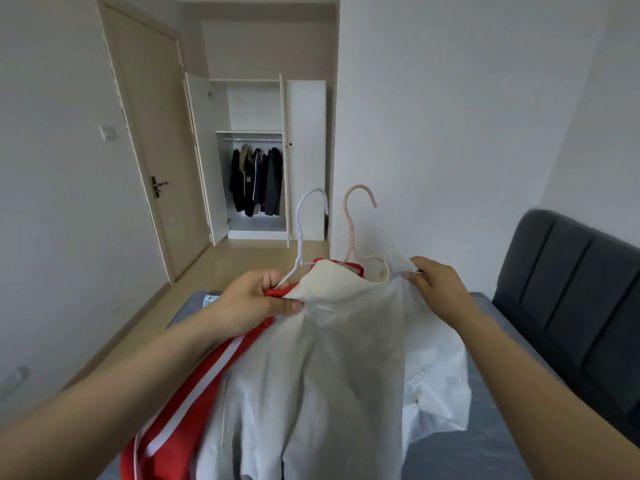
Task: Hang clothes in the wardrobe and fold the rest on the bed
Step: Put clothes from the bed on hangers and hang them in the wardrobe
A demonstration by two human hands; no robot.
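Note:
I hold two garments on hangers up over the bed (491,441). A cream-white shirt (332,358) hangs in front on a pink hanger (351,220). Behind it a red garment with white stripes (194,386) hangs on a white hanger (304,220). My left hand (258,299) grips the left shoulders of both garments together with the white hanger's arm. My right hand (436,282) pinches the shirt's right shoulder. The wardrobe (304,150) stands open across the room, with several dark jackets (256,181) on its rail.
A dark padded headboard (568,299) rises on the right. A closed door (152,150) with a metal handle is left of the wardrobe, whose open door leaf (207,161) swings toward it. Wooden floor (221,268) runs between bed and wardrobe.

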